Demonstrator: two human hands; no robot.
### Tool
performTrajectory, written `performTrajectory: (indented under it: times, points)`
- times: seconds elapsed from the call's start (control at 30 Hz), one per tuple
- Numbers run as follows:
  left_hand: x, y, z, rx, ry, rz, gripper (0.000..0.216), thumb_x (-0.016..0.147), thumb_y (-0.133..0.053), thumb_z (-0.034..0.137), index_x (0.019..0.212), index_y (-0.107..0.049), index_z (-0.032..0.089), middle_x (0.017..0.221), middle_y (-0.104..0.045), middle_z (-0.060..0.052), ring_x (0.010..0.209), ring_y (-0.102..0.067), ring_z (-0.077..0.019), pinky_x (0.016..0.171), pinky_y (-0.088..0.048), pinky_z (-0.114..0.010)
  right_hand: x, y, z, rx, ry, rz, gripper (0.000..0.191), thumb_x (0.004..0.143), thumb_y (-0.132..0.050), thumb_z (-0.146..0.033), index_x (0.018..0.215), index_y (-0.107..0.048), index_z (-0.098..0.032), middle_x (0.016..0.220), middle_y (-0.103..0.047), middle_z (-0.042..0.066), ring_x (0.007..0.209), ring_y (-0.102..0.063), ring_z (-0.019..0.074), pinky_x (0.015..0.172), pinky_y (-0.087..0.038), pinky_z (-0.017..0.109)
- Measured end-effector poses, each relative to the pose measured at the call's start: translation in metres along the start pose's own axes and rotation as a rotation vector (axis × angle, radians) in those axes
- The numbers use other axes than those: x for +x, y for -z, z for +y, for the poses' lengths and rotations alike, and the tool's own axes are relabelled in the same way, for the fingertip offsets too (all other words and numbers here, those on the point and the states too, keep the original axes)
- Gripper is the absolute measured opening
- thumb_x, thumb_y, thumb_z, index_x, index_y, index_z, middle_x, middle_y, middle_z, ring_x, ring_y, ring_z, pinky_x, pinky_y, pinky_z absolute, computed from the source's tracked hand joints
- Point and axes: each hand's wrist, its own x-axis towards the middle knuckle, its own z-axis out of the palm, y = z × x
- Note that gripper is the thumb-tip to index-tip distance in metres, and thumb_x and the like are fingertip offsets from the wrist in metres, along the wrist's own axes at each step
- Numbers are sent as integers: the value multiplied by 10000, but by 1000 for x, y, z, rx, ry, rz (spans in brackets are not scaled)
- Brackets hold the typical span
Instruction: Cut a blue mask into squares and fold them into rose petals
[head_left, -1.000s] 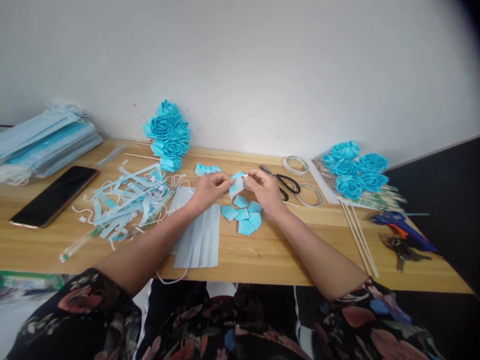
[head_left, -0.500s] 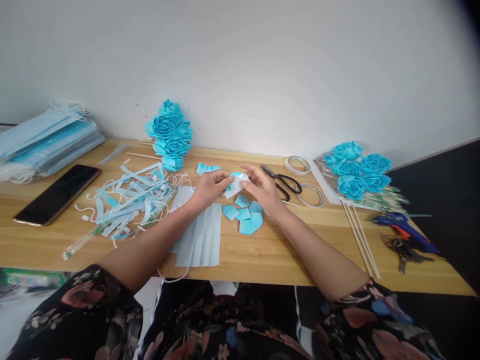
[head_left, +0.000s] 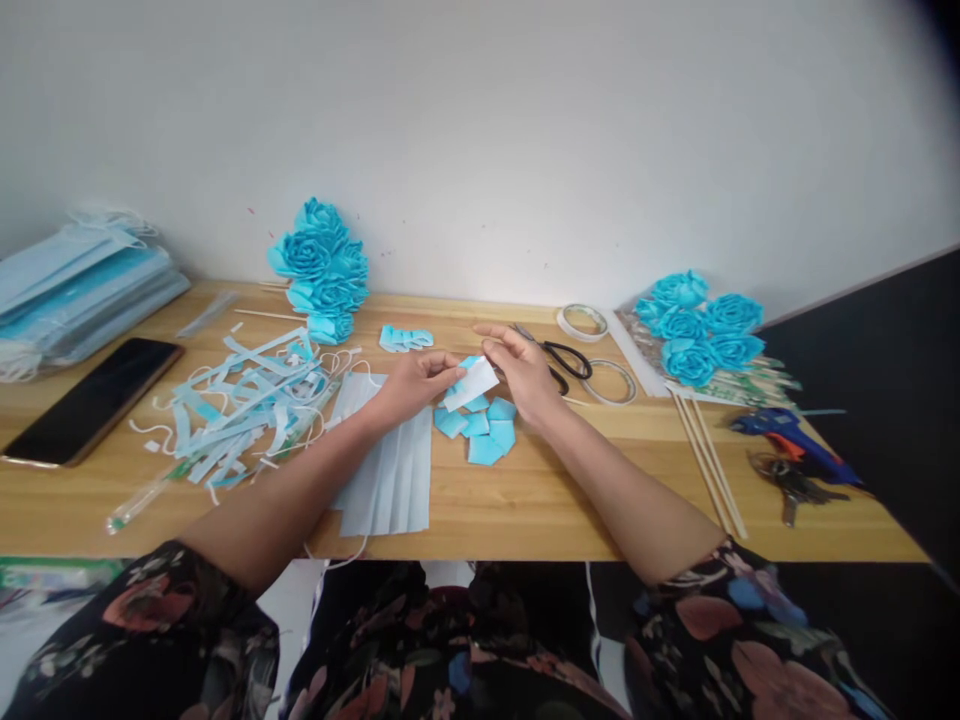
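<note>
A small piece of blue and white mask fabric [head_left: 472, 383] is held up between my two hands over the table. My left hand [head_left: 420, 385] pinches its left side, thumb on top. At its upper right corner, my right hand [head_left: 523, 372] grips it between thumb and fingers. Just below lie several cut blue fabric petals [head_left: 487, 435] in a loose cluster. Behind my left hand rests a strip of folded blue pieces [head_left: 406, 338]. Pleated face masks [head_left: 390, 480] lie flat under my left forearm. Scissors with black handles [head_left: 564, 358] sit beyond my right hand.
Fabric scraps [head_left: 240, 405], a phone [head_left: 94, 400] and a mask stack [head_left: 90, 280] lie left. Blue fabric roses stand at the back left [head_left: 322, 270] and right [head_left: 701, 325]. Tape rolls [head_left: 609, 382], wooden sticks [head_left: 709, 465], a glue gun [head_left: 799, 442] and keys [head_left: 795, 487] lie right.
The fabric piece in my hands has turned and now shows a flat white face with a straight edge. The whole view has shifted slightly, so the table things appear further left.
</note>
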Motion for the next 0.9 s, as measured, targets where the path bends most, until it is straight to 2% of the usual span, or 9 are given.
performTrajectory:
  times: [0.1, 0.27, 0.47, 0.6, 0.7, 0.8, 0.9]
  points:
    - [-1, -1, 1, -15, 10, 8, 384, 735, -703, 519, 728, -627, 142, 571, -524, 30, 488, -405, -64, 467, -300, -206, 2, 0, 0, 7, -1, 58, 347, 806, -631, -391, 1100, -665, -209, 729, -653, -19, 687, -603, 131, 695, -517, 281]
    - [-2, -1, 6, -28, 17, 114, 409, 680, -747, 539, 702, -613, 153, 568, -528, 30, 503, -428, -74, 487, -331, -214, 5, 7, -3, 22, 90, 119, 327, 840, -615, -440, 1083, -656, -226, 882, -706, 15, 780, -635, 130, 778, -539, 296]
    - [0, 1, 5, -88, 23, 173, 435, 657, -759, 563, 699, -600, 161, 591, -573, 22, 506, -455, -79, 498, -351, -216, 3, 9, -5, -55, 85, -85, 410, 819, -658, -449, 1178, -658, -251, 1021, -717, 31, 967, -662, 180, 864, -543, 328]
    - [1, 1, 2, -59, -5, 137, 415, 721, -714, 558, 721, -610, 157, 596, -559, 22, 511, -453, -83, 511, -358, -225, 2, 6, 3, -169, 115, -151, 455, 778, -686, -365, 1216, -648, -250, 1061, -703, 25, 919, -660, 175, 820, -541, 323]
    - [1, 2, 2, -1, -81, 202, 381, 765, -687, 529, 829, -659, 154, 707, -623, -5, 616, -527, -111, 593, -414, -238, 2, 5, 6, -240, 158, -144, 422, 797, -635, -318, 1211, -651, -234, 997, -703, 24, 828, -658, 163, 766, -540, 319]
    - [1, 3, 3, 53, -149, 295, 358, 787, -672, 483, 940, -686, 159, 902, -694, -49, 807, -603, -155, 733, -460, -259, 0, 2, 1, -357, 230, -109, 399, 800, -615, -258, 1196, -662, -246, 948, -713, 20, 811, -657, 171, 787, -540, 340]
    - [1, 3, 5, 118, -181, 283, 322, 784, -671, 453, 921, -695, 163, 923, -709, -65, 852, -620, -177, 768, -464, -272, -4, -1, -4, -449, 292, -82, 381, 804, -603, -226, 1177, -678, -256, 952, -729, 18, 836, -664, 178, 841, -537, 351]
